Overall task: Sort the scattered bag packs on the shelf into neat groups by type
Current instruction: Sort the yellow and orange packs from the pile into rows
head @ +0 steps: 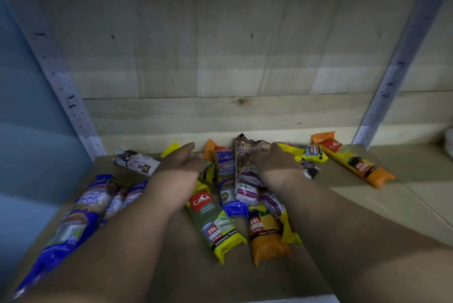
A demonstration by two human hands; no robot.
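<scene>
- Both hands are reaching into the heap (241,180) of packs lying mid-shelf (171,278), likely to pull out one type at a time
- The left hand (180,159) is hovering over the heap's left edge, fingers loosely bent with the thumb forward; I cannot tell whether it is gripping anything
- The right hand (274,158) is resting on the heap's far side, over a purple pack (245,175); its fingers are hidden, so I cannot tell whether they are holding it
- Left of the heap, three blue packs (98,207) are lying side by side, seemingly a group already started; part of the word "Handle" is showing on them
- A white pack (137,162) is sitting alone behind those, its print too blurred to read
- In the heap's near edge a yellow pack (213,224) is reading "CASA" and "25L", and an orange pack (264,236) beside it "60L"
- A blue one (226,180) inside the heap is reading "Handle", so it probably belongs with the three on the left
- Right of the heap, well apart, another orange pack (353,162) is lying askew, marked "60L", probably awaiting its pair
</scene>
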